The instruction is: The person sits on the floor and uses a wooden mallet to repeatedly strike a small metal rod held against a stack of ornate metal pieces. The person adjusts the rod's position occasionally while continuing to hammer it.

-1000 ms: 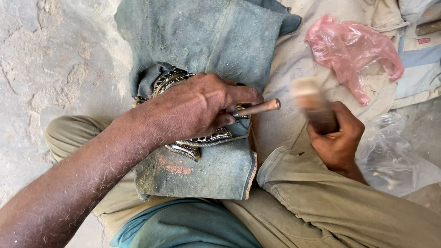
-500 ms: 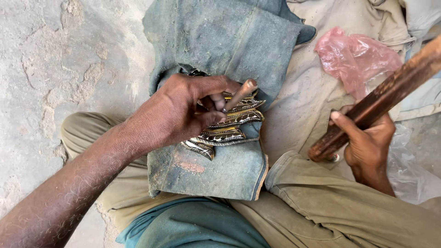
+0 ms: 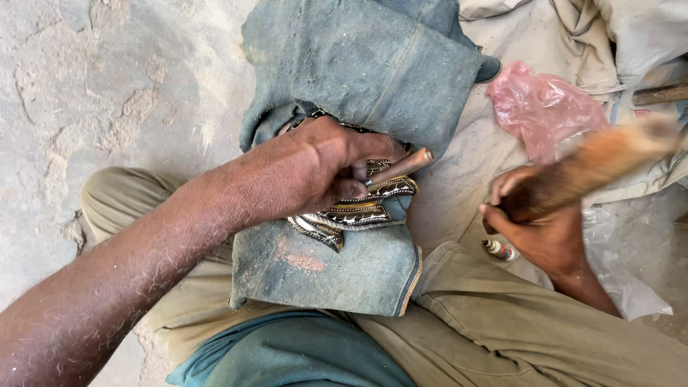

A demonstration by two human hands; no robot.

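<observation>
My left hand grips a small metal punch and presses its tip down on an ornate metal piece with black and gold patterns. That piece lies on a folded blue denim cloth across my lap. To the right, my right hand holds a wooden stick raised at a slant; the stick is blurred by motion. The stick's end is apart from the punch.
A pink plastic bag lies on pale cloth at the upper right. A small tube rests near my right knee. Clear plastic lies under my right wrist. A sandy concrete floor is on the left.
The wooden stick has swung: it was low by the punch a second ago, raised high half a second ago, and now is coming down again. My left hand keeps the punch on the piece.
</observation>
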